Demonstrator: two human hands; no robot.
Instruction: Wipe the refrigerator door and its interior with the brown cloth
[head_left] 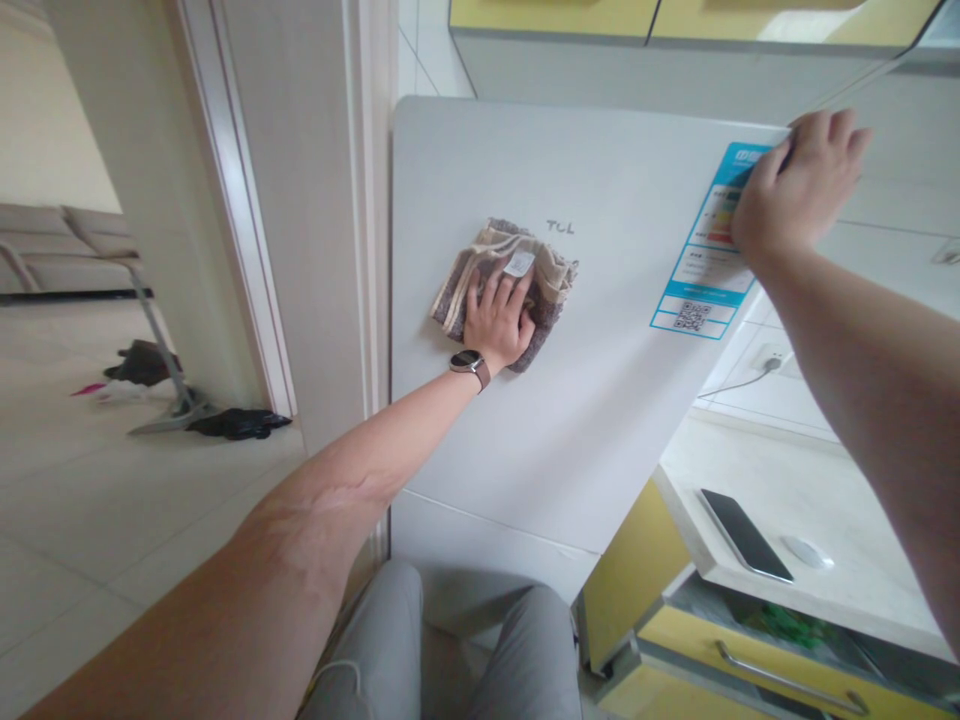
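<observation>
A white fridge door [600, 400] fills the middle of the view. My left hand [498, 320], with a watch on its wrist, lies flat with fingers spread on a folded brown and beige cloth [551, 280], pressing it against the door just left of the brand lettering. My right hand [799, 185] is up at the door's top right corner, its fingers curled over the edge beside a blue energy label [705, 270].
A phone [744, 533] lies on the pale counter [787, 480] to the right, above a yellow drawer [750, 680] that stands ajar. Yellow wall cabinets [555, 15] hang overhead. A doorway on the left leads to a tiled floor with a stand [161, 360] and dark items.
</observation>
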